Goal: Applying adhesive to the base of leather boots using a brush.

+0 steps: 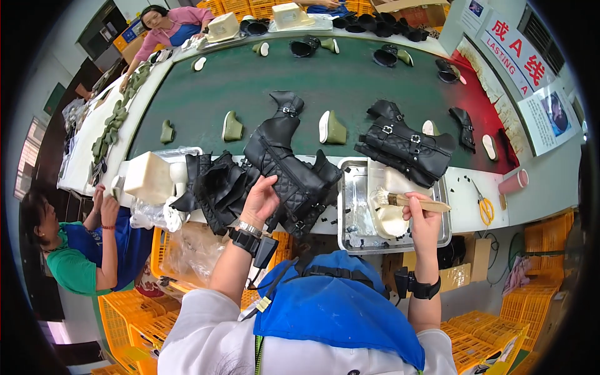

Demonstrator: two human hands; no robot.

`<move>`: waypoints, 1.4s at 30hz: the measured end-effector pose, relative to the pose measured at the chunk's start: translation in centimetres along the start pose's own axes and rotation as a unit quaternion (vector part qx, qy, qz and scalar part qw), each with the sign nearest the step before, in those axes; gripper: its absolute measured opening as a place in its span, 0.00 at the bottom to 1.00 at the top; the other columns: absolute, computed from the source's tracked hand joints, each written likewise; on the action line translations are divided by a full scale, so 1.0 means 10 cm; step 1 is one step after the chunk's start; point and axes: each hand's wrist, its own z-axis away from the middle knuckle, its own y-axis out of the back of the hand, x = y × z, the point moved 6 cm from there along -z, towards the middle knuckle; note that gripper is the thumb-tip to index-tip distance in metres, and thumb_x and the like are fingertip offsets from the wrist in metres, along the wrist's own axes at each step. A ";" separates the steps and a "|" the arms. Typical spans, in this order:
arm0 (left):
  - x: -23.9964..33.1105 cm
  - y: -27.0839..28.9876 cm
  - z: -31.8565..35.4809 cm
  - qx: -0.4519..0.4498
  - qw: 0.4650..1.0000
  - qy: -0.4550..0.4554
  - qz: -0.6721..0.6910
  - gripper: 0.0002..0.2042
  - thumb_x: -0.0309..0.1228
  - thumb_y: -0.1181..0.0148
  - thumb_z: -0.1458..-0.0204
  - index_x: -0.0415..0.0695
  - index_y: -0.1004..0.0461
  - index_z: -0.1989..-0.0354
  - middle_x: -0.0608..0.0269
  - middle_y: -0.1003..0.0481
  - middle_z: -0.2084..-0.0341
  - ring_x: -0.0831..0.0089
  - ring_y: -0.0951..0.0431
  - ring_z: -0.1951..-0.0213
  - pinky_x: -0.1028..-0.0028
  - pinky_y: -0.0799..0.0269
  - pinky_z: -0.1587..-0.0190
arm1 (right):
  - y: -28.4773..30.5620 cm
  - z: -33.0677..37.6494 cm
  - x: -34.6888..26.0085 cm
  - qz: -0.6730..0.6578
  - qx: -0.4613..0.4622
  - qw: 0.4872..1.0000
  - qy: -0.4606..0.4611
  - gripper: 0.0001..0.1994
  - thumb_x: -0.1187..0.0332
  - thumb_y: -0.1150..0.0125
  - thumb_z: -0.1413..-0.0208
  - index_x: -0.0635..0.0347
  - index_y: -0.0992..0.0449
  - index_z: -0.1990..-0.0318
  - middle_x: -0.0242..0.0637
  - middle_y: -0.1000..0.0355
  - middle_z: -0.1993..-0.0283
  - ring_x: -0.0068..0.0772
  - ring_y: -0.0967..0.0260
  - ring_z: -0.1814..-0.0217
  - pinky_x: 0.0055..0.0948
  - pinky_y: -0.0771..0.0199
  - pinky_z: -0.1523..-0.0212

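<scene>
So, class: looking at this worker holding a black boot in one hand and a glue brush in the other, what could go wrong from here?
1. The brush in the right hand looks loaded with white paste; it might drip onto the metal tray or bench on its way to the boot.
2. The left hand holds the tall black boot beside a crowded pile of boots; paste could smear onto them.

A boot [284, 165] is being held up at the belt's [250, 87] near edge by the left hand [259, 200]; to its right, a brush [409, 201] is being held by the right hand [422, 219] over a tray [350, 237], with another boot [406, 147] lying just behind.
</scene>
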 end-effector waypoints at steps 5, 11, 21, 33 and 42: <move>0.07 -0.13 0.12 -0.038 0.999 0.027 0.006 0.15 0.26 0.52 0.50 0.36 0.34 0.53 0.52 0.28 0.57 0.59 0.28 0.53 0.58 0.36 0.45 | -0.08 -0.03 -0.04 -0.008 -0.008 1.000 0.005 0.09 0.69 0.45 0.44 0.66 0.26 0.62 0.30 0.32 0.75 0.15 0.38 0.76 0.13 0.38 0.74; 0.07 -0.18 0.12 -0.078 0.992 0.018 0.093 0.18 0.34 0.56 0.46 0.34 0.35 0.51 0.49 0.29 0.54 0.57 0.28 0.52 0.59 0.37 0.45 | -0.16 -0.01 0.00 -0.004 -0.015 1.000 -0.002 0.09 0.68 0.45 0.44 0.66 0.26 0.62 0.30 0.32 0.76 0.14 0.38 0.76 0.14 0.38 0.74; 0.46 -0.07 0.10 -0.032 0.998 -0.045 -0.018 0.20 0.33 0.49 0.48 0.38 0.37 0.48 0.54 0.30 0.52 0.59 0.30 0.49 0.60 0.37 0.44 | -0.20 -0.02 0.00 0.011 -0.005 1.000 0.003 0.09 0.69 0.45 0.45 0.66 0.26 0.62 0.30 0.32 0.76 0.15 0.38 0.76 0.14 0.38 0.74; 2.68 0.61 -0.93 0.136 0.955 -0.106 -0.240 0.15 0.35 0.41 0.51 0.41 0.29 0.58 0.64 0.24 0.69 0.75 0.24 0.69 0.74 0.30 0.69 | -0.49 0.01 0.06 0.075 0.001 0.996 -0.039 0.08 0.70 0.46 0.44 0.67 0.27 0.63 0.31 0.32 0.77 0.17 0.38 0.76 0.15 0.39 0.74; 3.62 1.47 -1.70 0.340 0.540 -0.241 -0.732 0.33 0.42 0.39 0.62 0.39 0.36 0.46 0.45 0.29 0.55 0.55 0.29 0.51 0.67 0.35 0.49 | -0.72 0.01 0.06 0.104 0.022 0.989 -0.100 0.08 0.71 0.44 0.46 0.67 0.27 0.63 0.32 0.31 0.74 0.17 0.36 0.74 0.15 0.36 0.73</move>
